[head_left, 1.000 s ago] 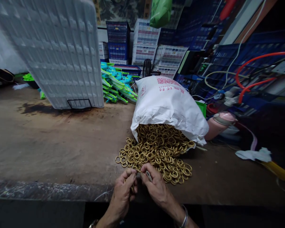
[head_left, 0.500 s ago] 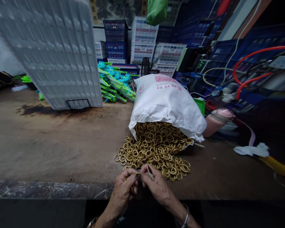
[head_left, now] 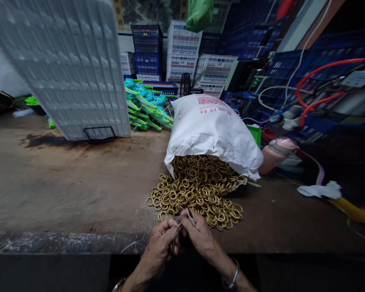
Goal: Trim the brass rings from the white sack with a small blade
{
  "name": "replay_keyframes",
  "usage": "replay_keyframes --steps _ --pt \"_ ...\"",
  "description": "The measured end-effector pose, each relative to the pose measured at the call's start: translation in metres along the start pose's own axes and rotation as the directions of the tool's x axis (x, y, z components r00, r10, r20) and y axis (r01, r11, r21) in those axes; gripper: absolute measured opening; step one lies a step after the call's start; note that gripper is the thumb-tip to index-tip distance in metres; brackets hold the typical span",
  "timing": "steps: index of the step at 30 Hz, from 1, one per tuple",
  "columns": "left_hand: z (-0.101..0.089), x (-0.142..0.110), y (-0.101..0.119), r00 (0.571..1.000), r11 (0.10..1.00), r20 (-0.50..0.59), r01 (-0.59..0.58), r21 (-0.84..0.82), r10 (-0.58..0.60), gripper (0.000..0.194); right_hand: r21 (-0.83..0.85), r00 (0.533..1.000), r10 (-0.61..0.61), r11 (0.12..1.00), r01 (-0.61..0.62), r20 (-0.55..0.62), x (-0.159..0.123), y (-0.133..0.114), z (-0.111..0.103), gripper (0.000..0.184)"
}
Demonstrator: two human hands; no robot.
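At the table's front edge my left hand (head_left: 165, 239) is closed, pinching a brass-coloured ring that is mostly hidden by the fingers. My right hand (head_left: 199, 235) meets it fingertip to fingertip, also closed. Between its thumb and fingers sits a small knife-like tool (head_left: 191, 217) with a dark pointed tip. Just beyond both hands spreads a heap of brass-coloured rings (head_left: 194, 196). They spill from the open mouth of a white woven sack (head_left: 213, 129) with red print, lying on its side.
The wooden table (head_left: 79, 186) holds a ribbed translucent panel (head_left: 76, 73) upright on a black wire stand (head_left: 99, 133). Behind lie green and turquoise plastic pieces (head_left: 149, 105). A pink bottle (head_left: 278, 154) and orange hoses (head_left: 304, 85) are at right, with stacked crates (head_left: 182, 48) at the back.
My left hand has turned slightly and lowered a little, its fingertips still against those of the right. The sack and ring heap stay in place.
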State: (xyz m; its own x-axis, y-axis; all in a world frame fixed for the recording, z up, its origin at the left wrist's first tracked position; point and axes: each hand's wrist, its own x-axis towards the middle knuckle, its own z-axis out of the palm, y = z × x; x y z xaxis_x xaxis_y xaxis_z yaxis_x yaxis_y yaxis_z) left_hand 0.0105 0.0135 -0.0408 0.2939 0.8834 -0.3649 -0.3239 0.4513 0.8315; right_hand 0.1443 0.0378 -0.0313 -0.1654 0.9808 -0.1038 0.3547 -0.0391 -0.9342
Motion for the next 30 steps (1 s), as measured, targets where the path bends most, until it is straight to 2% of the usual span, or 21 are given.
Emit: replay_keyframes --steps 3,7,12,16,19,22,25,28,30 --pt "0.001 -0.001 0.001 1.0 1.0 -0.022 0.014 -0.022 -0.014 0.026 -0.159 0.998 -0.053 0.986 0.047 -0.035 -0.003 0.002 -0.002 0.022" --pt "0.002 0.001 0.002 0.999 0.998 -0.035 -0.024 -0.054 0.022 0.031 -0.408 0.992 -0.109 0.904 0.128 0.07 -0.011 0.003 -0.003 0.015" --pt "0.001 0.004 0.0 0.996 0.997 -0.048 -0.082 0.002 0.082 0.034 -0.606 0.987 -0.073 0.782 0.146 0.144 -0.016 0.006 0.001 0.035" --pt "0.003 -0.004 0.006 0.994 0.993 -0.036 -0.098 0.072 0.101 0.036 -0.682 0.991 -0.028 0.723 0.11 0.131 -0.013 0.008 -0.001 0.038" --pt "0.003 -0.023 0.013 0.995 0.993 0.097 0.005 0.114 -0.017 0.037 -0.744 0.999 0.003 0.668 0.03 0.043 -0.011 0.007 -0.006 0.035" --pt "-0.004 -0.04 0.01 0.962 0.979 0.211 0.146 0.144 -0.175 0.036 -0.733 0.998 -0.065 0.679 0.051 0.008 -0.011 0.007 -0.007 0.037" --pt "-0.025 -0.044 -0.007 0.934 0.956 0.224 0.246 0.159 -0.278 0.036 -0.695 0.991 -0.133 0.71 0.116 0.029 -0.011 0.006 0.0 0.038" --pt "-0.049 -0.038 -0.031 0.913 0.934 0.224 0.3 0.195 -0.34 0.034 -0.687 0.978 -0.205 0.706 0.174 0.037 -0.006 0.006 0.012 0.039" --pt "-0.061 -0.033 -0.044 0.925 0.929 0.167 0.304 0.211 -0.341 0.035 -0.708 0.969 -0.246 0.678 0.196 0.033 -0.001 0.008 0.019 0.046"
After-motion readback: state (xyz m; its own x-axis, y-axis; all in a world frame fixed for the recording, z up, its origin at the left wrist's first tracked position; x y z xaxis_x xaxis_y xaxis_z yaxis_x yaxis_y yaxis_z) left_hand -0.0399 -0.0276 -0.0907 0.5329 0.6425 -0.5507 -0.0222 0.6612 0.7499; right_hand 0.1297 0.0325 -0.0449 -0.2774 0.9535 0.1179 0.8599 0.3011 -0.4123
